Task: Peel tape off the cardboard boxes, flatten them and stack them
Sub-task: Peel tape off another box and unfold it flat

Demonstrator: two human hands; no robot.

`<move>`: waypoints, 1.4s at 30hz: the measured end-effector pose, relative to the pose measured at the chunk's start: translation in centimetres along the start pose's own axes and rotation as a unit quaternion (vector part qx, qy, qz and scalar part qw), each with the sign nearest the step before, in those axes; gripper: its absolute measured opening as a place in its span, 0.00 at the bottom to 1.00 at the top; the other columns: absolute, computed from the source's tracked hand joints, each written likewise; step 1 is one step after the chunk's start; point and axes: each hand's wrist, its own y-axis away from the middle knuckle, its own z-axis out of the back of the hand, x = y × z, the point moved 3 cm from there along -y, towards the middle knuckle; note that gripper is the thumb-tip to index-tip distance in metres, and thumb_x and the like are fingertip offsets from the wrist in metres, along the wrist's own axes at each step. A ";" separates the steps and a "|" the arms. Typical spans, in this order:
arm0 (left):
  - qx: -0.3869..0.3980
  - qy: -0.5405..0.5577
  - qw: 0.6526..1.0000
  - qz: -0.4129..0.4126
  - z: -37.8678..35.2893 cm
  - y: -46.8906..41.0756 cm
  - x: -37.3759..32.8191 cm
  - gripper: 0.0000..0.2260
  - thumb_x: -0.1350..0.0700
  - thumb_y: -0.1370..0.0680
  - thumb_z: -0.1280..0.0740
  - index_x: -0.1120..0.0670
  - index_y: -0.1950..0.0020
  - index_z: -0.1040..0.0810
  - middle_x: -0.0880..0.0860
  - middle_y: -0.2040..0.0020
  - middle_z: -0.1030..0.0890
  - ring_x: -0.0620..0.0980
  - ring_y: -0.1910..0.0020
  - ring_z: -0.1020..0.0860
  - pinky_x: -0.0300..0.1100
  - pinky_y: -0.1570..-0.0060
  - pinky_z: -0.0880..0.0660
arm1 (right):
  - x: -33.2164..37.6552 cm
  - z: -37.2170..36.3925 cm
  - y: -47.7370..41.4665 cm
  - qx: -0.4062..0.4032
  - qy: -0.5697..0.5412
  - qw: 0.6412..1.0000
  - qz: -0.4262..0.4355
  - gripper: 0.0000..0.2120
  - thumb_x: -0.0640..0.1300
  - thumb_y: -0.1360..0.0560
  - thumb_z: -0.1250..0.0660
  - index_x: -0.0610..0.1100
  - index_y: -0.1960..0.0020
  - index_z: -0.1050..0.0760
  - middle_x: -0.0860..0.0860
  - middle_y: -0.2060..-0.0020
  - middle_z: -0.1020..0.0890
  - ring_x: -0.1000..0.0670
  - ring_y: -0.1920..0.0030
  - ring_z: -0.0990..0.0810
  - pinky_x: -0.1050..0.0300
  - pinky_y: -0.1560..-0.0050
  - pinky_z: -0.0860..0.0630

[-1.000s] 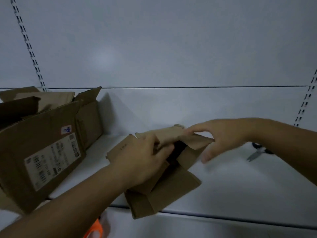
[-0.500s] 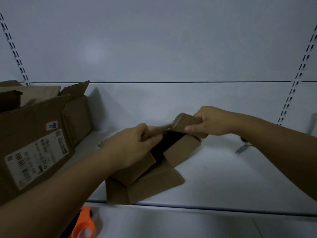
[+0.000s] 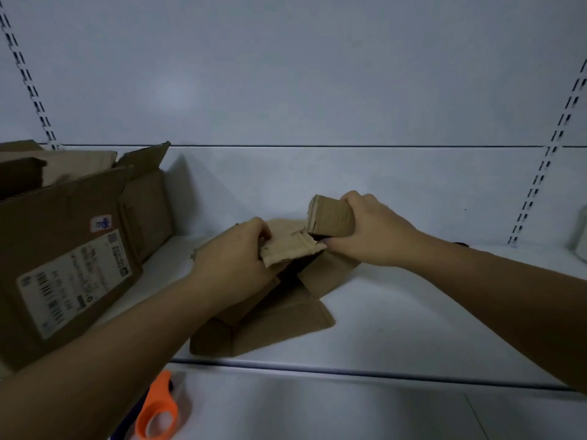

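1. I see a small cardboard box (image 3: 273, 315) lying opened at the middle of a white shelf (image 3: 413, 328), near its front edge.
2. The left hand (image 3: 235, 265) pinches a torn flap (image 3: 292, 246). The right hand (image 3: 371, 230) curls round a second flap (image 3: 332, 217).
3. A larger labelled box (image 3: 63, 249) stands at the left.
4. An orange-handled tool (image 3: 158, 408) lies below.

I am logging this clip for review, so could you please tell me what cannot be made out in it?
- Head view, tape on the small box: left hand and right hand cover the flaps they grip.
- Head view, label on the large box: print too small, blurred.
- Head view, orange tool: cut off by the bottom edge.
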 end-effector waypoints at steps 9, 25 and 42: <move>0.412 0.070 0.909 -0.015 1.2 -0.2 1.5 0.34 0.53 0.32 0.27 0.41 0.29 0.37 0.42 0.31 0.35 0.43 0.32 0.35 0.34 0.39 0.36 | 0.7 -0.3 0.5 0.312 -0.070 0.947 0.019 0.34 0.35 0.32 0.29 0.56 0.32 0.36 0.51 0.40 0.31 0.50 0.45 0.28 0.56 0.50 0.25; 0.075 -0.061 0.985 0.141 -4.8 -1.9 10.6 0.36 0.28 0.29 0.46 0.47 0.27 0.39 0.56 0.27 0.38 0.60 0.30 0.37 0.54 0.31 0.40 | -1.9 -4.0 1.3 0.163 0.047 0.977 -0.128 0.40 0.63 0.33 0.29 0.48 0.28 0.39 0.50 0.37 0.27 0.50 0.41 0.27 0.57 0.43 0.30; -0.121 0.467 0.853 0.197 -1.2 -1.2 9.5 0.33 0.66 0.26 0.32 0.49 0.25 0.42 0.49 0.37 0.32 0.48 0.53 0.26 0.44 0.57 0.27 | -1.4 -2.6 2.2 0.046 -0.255 0.925 -0.280 0.21 0.50 0.23 0.34 0.45 0.34 0.32 0.48 0.48 0.23 0.51 0.54 0.22 0.61 0.63 0.26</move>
